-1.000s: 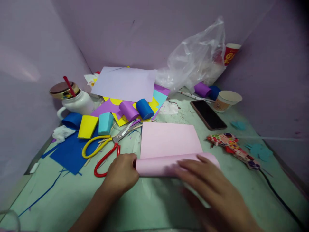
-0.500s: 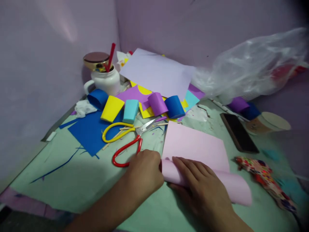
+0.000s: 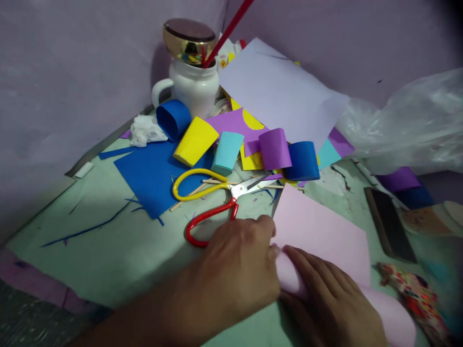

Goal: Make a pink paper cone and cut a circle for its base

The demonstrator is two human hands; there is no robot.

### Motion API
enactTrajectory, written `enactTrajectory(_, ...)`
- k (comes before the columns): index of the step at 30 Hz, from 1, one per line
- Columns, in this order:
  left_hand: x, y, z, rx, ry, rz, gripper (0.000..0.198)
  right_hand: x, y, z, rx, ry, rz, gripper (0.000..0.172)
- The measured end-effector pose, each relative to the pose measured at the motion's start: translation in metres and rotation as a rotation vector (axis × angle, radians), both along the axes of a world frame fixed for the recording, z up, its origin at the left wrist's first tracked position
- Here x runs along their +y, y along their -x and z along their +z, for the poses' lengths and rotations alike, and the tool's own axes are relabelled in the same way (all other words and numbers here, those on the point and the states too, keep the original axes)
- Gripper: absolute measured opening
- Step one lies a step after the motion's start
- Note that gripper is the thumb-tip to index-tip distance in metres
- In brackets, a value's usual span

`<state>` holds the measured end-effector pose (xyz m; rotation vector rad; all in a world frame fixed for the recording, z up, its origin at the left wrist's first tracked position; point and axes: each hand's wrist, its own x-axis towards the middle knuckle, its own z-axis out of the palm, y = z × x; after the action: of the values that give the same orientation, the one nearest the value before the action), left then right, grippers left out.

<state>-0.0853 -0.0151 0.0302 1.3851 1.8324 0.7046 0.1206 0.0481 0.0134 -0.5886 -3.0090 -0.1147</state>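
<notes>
A pale pink paper sheet [image 3: 321, 221] lies on the table, its near side curled into a roll. At the left end of that roll, my left hand [image 3: 246, 260] is closed, fingers curled against the paper's edge; its palm side is hidden. My right hand [image 3: 336, 294] is wrapped over the roll, fingers pressing on top and the thumb side underneath. Just beyond my left hand lie scissors [image 3: 237, 190] with one yellow and one red handle, blades slightly apart. Part of the red handle is hidden behind my left hand.
Paper cups in yellow [image 3: 197, 142], light blue [image 3: 227, 149], purple [image 3: 275, 149] and blue [image 3: 303, 161] stand behind the scissors. A blue sheet [image 3: 144, 173] lies left. At the back is a white mug [image 3: 195, 89]. A phone [image 3: 388, 224] and a patterned glue gun [image 3: 415, 299] lie right.
The view has tilted and shifted, so things on the table appear further right. Both hands keep hold of the pink roll, and my left hand's fingers have turned slightly at its end.
</notes>
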Motion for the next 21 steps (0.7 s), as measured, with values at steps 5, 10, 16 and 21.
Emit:
enactTrajectory(5,0.004,-0.009,0.000,-0.103,-0.046,-0.136,0.019,-0.003,0.004,-0.001,0.041,0.021,-0.026,0.044)
enactTrajectory(10,0.013,-0.008,-0.003,-0.108,-0.023,0.012,0.018,-0.009,0.008,-0.002,0.114,0.063,-0.096,0.044)
enactTrajectory(16,0.015,-0.008,-0.004,0.038,0.229,-0.011,0.025,-0.010,0.010,-0.001,0.151,0.085,-0.122,0.043)
enactTrajectory(21,0.017,-0.006,-0.006,-0.043,0.248,-0.011,0.026,-0.010,0.011,-0.001,0.168,0.089,-0.139,0.044)
